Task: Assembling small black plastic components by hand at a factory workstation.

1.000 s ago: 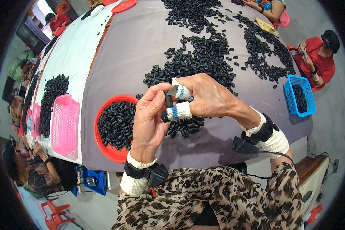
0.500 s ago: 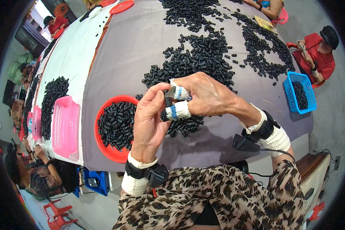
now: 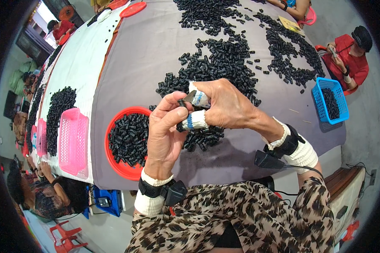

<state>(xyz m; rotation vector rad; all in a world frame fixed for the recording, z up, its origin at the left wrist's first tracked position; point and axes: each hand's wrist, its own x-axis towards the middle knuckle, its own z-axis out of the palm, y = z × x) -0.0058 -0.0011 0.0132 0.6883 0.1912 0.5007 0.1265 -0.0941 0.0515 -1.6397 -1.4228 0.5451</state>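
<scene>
My left hand [image 3: 164, 137] pinches a small black plastic piece [image 3: 182, 103] between thumb and fingertips. Facing it, my right hand [image 3: 232, 105] is closed on a small knife, whose short grey blade [image 3: 191, 96] lies against or right beside the piece; its handle is hidden in my grip. White cloth covers [image 3: 195, 119] wrap the thumb and a finger of my right hand. Beyond both hands spreads a heap of similar black pieces [image 3: 217, 61], part of it reaching under them. Left of my left hand, a round red basin [image 3: 107, 145] holds many more.
A pink basket [image 3: 74, 143] stands at the left beside another black heap [image 3: 60, 103]. On the right is a blue basket [image 3: 343, 103] with black pieces, near a co-worker in red [image 3: 352, 63]. Cables run from the bands on my wrists.
The blade has shifted slightly up and away from me. The black piece now sits higher and is turned differently in my left fingers. Both hands stay in nearly the same place.
</scene>
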